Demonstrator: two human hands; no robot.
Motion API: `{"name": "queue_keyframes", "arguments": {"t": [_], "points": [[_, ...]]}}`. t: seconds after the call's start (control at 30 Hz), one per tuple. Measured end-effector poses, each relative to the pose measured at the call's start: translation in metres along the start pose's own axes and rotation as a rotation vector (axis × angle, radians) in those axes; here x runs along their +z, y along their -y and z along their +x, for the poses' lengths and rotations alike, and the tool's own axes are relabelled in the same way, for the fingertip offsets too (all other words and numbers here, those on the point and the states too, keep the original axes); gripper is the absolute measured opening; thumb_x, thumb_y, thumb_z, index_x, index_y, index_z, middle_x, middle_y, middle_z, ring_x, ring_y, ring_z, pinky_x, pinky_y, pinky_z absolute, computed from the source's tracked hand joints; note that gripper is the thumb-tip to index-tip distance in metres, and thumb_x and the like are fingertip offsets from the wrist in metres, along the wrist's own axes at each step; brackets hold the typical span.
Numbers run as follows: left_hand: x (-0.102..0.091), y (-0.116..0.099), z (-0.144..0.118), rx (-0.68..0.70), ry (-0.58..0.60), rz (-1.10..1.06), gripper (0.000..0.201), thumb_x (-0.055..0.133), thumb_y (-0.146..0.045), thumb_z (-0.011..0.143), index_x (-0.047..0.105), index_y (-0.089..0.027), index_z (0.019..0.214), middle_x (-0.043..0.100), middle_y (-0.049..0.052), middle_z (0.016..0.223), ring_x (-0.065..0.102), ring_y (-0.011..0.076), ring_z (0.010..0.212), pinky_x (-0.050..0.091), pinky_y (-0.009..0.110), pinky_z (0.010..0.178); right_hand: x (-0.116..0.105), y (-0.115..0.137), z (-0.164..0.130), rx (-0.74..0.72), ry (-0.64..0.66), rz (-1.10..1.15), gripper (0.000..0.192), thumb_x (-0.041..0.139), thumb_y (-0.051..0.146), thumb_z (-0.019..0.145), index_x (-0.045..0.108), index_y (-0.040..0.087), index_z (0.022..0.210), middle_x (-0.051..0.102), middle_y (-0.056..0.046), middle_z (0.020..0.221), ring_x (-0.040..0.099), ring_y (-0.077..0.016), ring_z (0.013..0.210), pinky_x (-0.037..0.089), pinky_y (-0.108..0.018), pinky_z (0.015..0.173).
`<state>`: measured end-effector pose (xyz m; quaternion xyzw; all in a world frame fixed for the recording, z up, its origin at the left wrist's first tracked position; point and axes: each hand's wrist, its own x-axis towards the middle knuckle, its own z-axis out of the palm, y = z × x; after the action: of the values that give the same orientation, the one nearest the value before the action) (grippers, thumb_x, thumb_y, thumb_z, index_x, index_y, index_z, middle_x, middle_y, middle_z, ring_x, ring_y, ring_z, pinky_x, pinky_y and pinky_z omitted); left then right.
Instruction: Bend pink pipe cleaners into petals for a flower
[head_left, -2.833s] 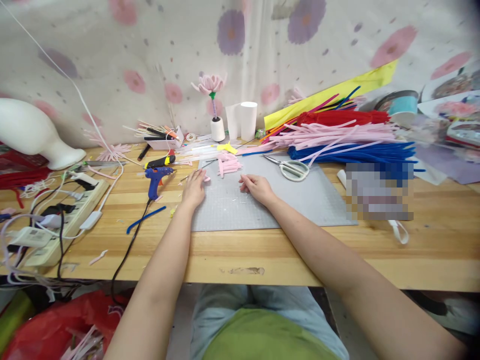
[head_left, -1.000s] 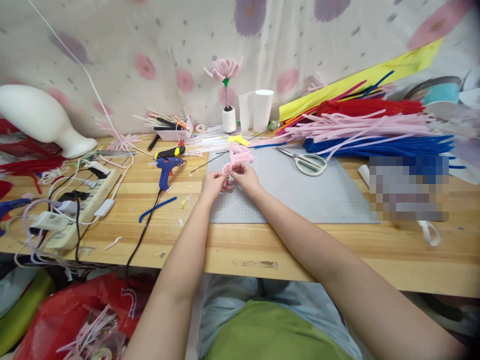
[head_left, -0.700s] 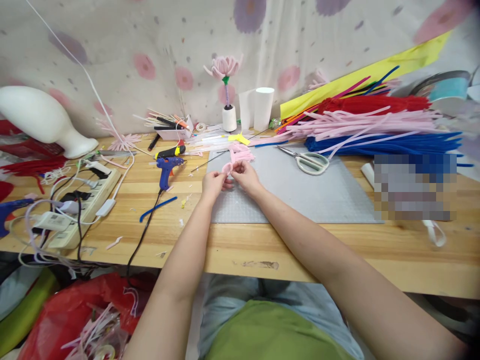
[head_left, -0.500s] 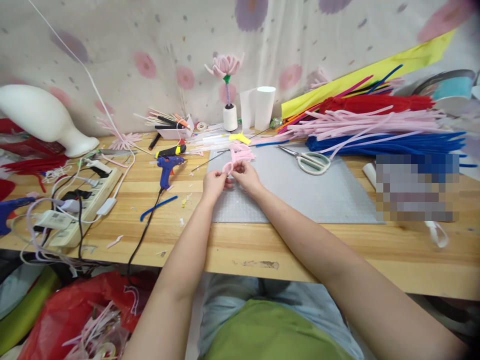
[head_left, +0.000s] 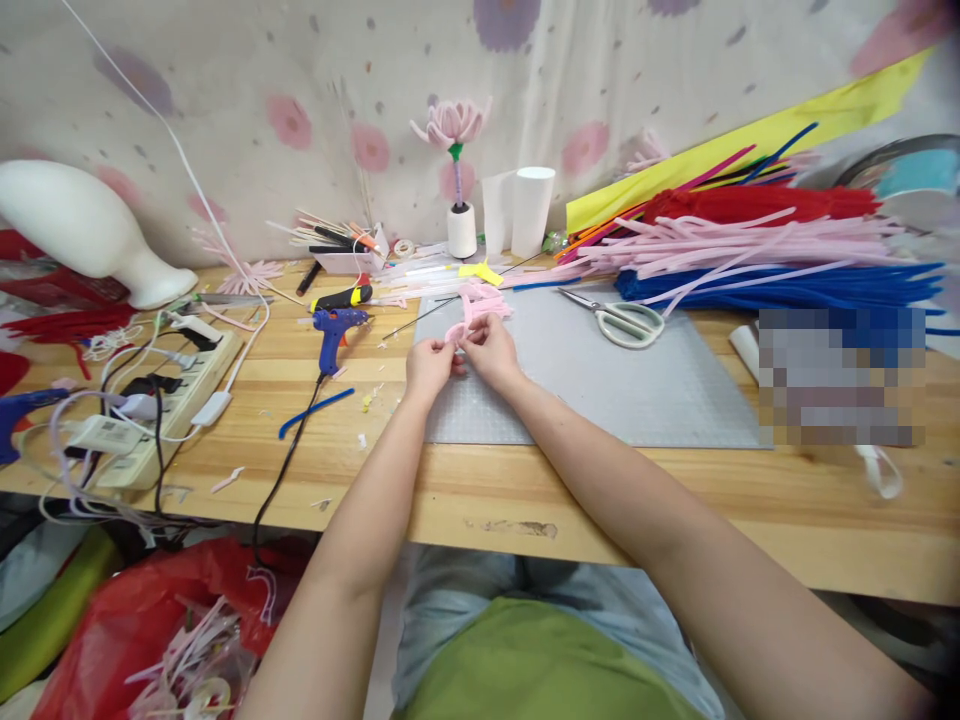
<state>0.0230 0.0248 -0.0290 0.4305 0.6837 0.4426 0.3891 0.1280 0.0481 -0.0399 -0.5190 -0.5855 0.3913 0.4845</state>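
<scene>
The left hand (head_left: 427, 361) and the right hand (head_left: 487, 347) met above the grey cutting mat (head_left: 600, 385), fingertips of both pinched on a small pink pipe-cleaner loop (head_left: 454, 332) held between them. Just beyond lay a pile of short pink pieces (head_left: 484, 300). Farther right lay the scissors (head_left: 619, 318); to the left, a blue glue gun (head_left: 333, 330).

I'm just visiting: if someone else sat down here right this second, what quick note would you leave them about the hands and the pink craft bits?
Left hand and right hand: both pinch one small bent pink pipe-cleaner piece, held just above the grey cutting mat.
A little heap of cut pink pieces lies at the mat's far edge; scissors lie to the right, the blue glue gun to the left.
Done: pieces cut.
Left: probably shaping this one, then the heap.
</scene>
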Motion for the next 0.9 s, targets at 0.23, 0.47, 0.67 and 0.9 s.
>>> {"name": "queue_keyframes", "arguments": {"t": [0.23,0.47,0.67,0.9], "points": [[-0.004,-0.005,-0.004,-0.030,0.091,-0.051,0.022,0.060,-0.034,0.074,0.056,-0.015,0.064,0.064,0.003,0.057,0.060,0.0119,0.045,0.041,0.020,0.044,-0.003,-0.003,0.003,-0.001,0.111,0.039,0.017,0.057,0.032,0.072,0.060,0.020,0.083,0.065,0.000,0.075,0.060,-0.0140,0.072,0.043,-0.026,0.068],[0.000,-0.006,-0.005,-0.014,0.092,0.039,0.021,0.060,-0.030,0.075,0.056,-0.015,0.062,0.065,0.004,0.056,0.061,0.0133,0.045,0.046,0.022,0.047,-0.008,0.005,-0.003,-0.121,0.044,-0.293,0.019,0.050,0.028,0.078,0.067,0.020,0.074,0.066,-0.002,0.070,0.057,-0.0149,0.066,0.039,-0.026,0.065],[0.004,-0.007,-0.006,-0.064,0.053,-0.021,0.018,0.059,-0.024,0.076,0.056,-0.014,0.062,0.063,0.003,0.052,0.062,0.0140,0.047,0.048,0.021,0.046,-0.008,0.005,-0.003,-0.166,0.052,-0.389,0.022,0.049,0.029,0.080,0.068,0.020,0.079,0.067,-0.004,0.074,0.058,-0.0164,0.070,0.038,-0.027,0.067],[0.000,0.004,-0.004,0.018,0.150,-0.124,0.018,0.057,-0.029,0.079,0.060,-0.012,0.076,0.068,0.004,0.067,0.064,0.0112,0.053,0.048,0.019,0.050,-0.007,0.001,0.004,-0.139,0.163,-0.191,0.019,0.054,0.030,0.077,0.066,0.018,0.086,0.067,0.000,0.077,0.057,-0.0123,0.070,0.039,-0.023,0.066]]}}
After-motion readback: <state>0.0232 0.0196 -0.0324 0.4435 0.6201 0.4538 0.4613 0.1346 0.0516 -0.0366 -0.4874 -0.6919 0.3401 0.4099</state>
